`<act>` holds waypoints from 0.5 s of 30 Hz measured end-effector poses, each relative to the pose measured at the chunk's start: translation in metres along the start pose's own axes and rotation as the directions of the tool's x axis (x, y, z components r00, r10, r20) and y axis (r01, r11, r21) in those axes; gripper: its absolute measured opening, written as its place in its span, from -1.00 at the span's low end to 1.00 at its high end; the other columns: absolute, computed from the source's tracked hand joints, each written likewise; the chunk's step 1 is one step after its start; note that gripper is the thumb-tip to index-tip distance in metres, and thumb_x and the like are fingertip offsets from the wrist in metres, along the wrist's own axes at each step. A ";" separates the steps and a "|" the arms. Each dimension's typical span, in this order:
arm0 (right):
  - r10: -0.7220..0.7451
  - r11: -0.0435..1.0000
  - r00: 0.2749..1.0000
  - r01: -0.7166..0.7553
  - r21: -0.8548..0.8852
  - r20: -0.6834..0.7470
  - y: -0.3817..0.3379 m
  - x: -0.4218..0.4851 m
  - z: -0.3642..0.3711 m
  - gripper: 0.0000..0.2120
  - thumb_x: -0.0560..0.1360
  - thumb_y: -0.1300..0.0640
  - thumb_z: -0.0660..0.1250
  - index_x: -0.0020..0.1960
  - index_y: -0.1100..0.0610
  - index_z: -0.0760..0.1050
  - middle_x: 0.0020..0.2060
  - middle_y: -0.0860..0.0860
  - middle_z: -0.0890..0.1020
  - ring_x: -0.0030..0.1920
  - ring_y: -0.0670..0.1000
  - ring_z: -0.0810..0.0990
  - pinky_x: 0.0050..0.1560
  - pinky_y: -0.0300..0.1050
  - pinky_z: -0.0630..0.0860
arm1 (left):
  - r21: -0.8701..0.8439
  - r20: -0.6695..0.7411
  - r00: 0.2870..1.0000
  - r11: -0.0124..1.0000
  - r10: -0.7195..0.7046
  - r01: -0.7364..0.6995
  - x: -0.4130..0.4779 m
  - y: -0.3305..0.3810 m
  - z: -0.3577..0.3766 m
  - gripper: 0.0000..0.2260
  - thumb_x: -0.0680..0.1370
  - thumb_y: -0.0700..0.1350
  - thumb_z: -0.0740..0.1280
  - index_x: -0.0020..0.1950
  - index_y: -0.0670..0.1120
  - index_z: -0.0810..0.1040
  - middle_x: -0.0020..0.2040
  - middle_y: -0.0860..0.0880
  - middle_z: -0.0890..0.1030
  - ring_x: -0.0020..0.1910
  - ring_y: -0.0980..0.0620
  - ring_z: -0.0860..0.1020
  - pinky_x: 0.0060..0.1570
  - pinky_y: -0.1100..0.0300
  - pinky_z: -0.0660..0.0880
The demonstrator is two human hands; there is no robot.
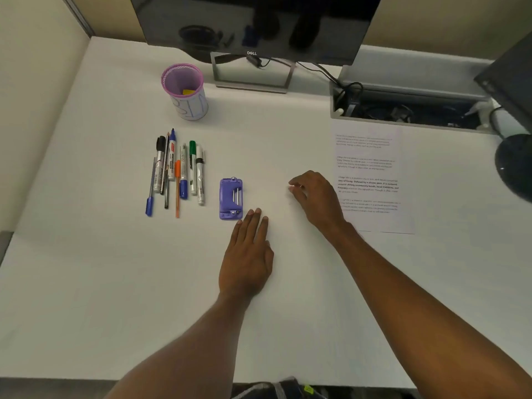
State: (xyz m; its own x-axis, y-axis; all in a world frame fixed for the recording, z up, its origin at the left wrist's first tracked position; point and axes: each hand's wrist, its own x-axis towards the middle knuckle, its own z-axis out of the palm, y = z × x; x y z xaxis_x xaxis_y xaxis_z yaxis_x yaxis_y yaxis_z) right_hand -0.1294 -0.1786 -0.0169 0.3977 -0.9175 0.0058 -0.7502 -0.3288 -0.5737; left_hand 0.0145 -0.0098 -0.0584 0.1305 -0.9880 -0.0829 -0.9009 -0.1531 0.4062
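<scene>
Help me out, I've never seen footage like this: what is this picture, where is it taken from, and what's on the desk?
There is no machine here, only a person's two bare hands. The single picture comes from a camera worn on the head, looking down at a white desk. The left hand lies flat with straight fingers and holds nothing. Its fingertips are close to a small purple tool, perhaps a hole punch. The right hand rests with curled fingers at the edge of a printed sheet; whether it pinches anything tiny I cannot tell. Further left lie pens and markers, behind them a purple mesh cup, and at the back a monitor.
</scene>
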 end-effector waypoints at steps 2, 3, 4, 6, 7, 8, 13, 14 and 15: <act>0.006 1.000 1.000 -0.006 0.011 0.016 0.000 -0.011 0.004 -0.83 0.62 0.13 0.36 0.14 0.18 0.65 0.03 0.04 0.66 0.09 0.04 0.59 0.07 -0.13 0.50 | 0.003 -0.004 1.000 1.000 -0.001 0.001 0.000 0.001 -0.001 -0.48 0.70 -0.05 0.13 0.66 -0.09 0.15 0.68 -0.06 0.13 0.67 0.02 0.03 0.59 0.13 -0.11; 0.008 1.000 1.000 -0.008 0.011 0.023 0.000 -0.015 0.005 -0.82 0.61 0.13 0.36 0.14 0.18 0.65 0.03 0.04 0.66 0.09 0.03 0.59 0.07 -0.17 0.48 | 0.004 -0.003 1.000 1.000 -0.002 0.002 -0.001 0.001 -0.001 -0.48 0.70 -0.05 0.13 0.67 -0.09 0.15 0.68 -0.06 0.12 0.66 0.03 0.02 0.59 0.13 -0.12; 0.009 1.000 1.000 -0.010 0.006 0.026 -0.001 -0.019 0.007 -0.82 0.61 0.12 0.37 0.13 0.19 0.65 0.02 0.05 0.66 0.09 0.03 0.58 0.06 -0.21 0.45 | 0.001 -0.003 1.000 1.000 -0.005 0.005 -0.001 0.001 -0.002 -0.48 0.70 -0.05 0.13 0.67 -0.09 0.15 0.68 -0.06 0.12 0.66 0.03 0.02 0.59 0.14 -0.13; 0.013 1.000 1.000 -0.013 0.000 0.027 -0.002 -0.024 0.009 -0.82 0.59 0.12 0.39 0.12 0.20 0.66 0.03 0.05 0.65 0.10 0.03 0.57 0.04 -0.24 0.41 | -0.006 -0.003 1.000 1.000 -0.009 0.009 -0.001 0.002 -0.002 -0.48 0.71 -0.05 0.13 0.67 -0.08 0.15 0.68 -0.05 0.13 0.67 0.03 0.04 0.59 0.13 -0.13; 0.017 1.000 1.000 -0.017 -0.001 0.027 -0.002 -0.025 0.010 -0.82 0.59 0.13 0.40 0.12 0.20 0.67 0.03 0.06 0.65 0.10 0.03 0.56 0.03 -0.24 0.40 | -0.005 -0.003 1.000 1.000 -0.010 0.010 -0.001 0.002 -0.003 -0.48 0.71 -0.05 0.13 0.66 -0.08 0.15 0.68 -0.05 0.13 0.67 0.02 0.04 0.59 0.13 -0.13; 0.019 1.000 1.000 -0.019 -0.007 0.025 -0.003 -0.026 0.011 -0.83 0.58 0.14 0.41 0.11 0.20 0.67 0.03 0.06 0.64 0.10 0.02 0.56 0.03 -0.25 0.40 | -0.003 -0.004 1.000 1.000 -0.010 0.010 -0.001 0.003 -0.003 -0.49 0.71 -0.05 0.13 0.66 -0.09 0.15 0.68 -0.05 0.14 0.67 0.02 0.04 0.59 0.12 -0.13; 0.026 0.999 1.000 -0.026 -0.044 -0.002 -0.007 -0.027 0.016 -0.92 0.56 0.24 0.40 0.00 0.22 0.66 -0.03 0.07 0.64 0.06 0.07 0.56 0.01 -0.04 0.52 | -0.010 -0.007 1.000 1.000 -0.013 0.013 -0.001 0.003 -0.003 -0.48 0.71 -0.04 0.12 0.67 -0.08 0.14 0.68 -0.05 0.13 0.65 0.07 -0.03 0.59 0.12 -0.11; 0.034 0.998 0.999 -0.035 -0.056 -0.005 -0.008 -0.026 0.017 -0.94 0.56 0.25 0.40 -0.02 0.22 0.64 -0.05 0.07 0.64 0.04 0.08 0.56 0.00 0.00 0.52 | -0.011 -0.006 1.000 1.000 -0.013 0.013 -0.001 0.003 -0.003 -0.48 0.71 -0.04 0.12 0.67 -0.08 0.13 0.68 -0.05 0.13 0.64 0.08 -0.05 0.59 0.12 -0.12; 0.043 0.996 0.999 -0.043 -0.074 -0.003 -0.009 -0.024 0.017 -0.95 0.56 0.25 0.39 -0.04 0.21 0.63 -0.06 0.07 0.63 0.02 0.08 0.56 -0.01 0.00 0.52 | -0.009 -0.006 1.000 1.000 -0.012 0.012 -0.001 0.002 -0.003 -0.48 0.71 -0.03 0.11 0.67 -0.08 0.13 0.68 -0.05 0.13 0.63 0.09 -0.07 0.58 0.12 -0.13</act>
State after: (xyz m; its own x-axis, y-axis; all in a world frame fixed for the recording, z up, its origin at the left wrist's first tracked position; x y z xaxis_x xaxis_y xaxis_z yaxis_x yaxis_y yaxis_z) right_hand -0.1235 -0.1494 -0.0260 0.3637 -0.9313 -0.0168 -0.8038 -0.3047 -0.5110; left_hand 0.0133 -0.0092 -0.0547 0.1437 -0.9862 -0.0827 -0.8955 -0.1651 0.4134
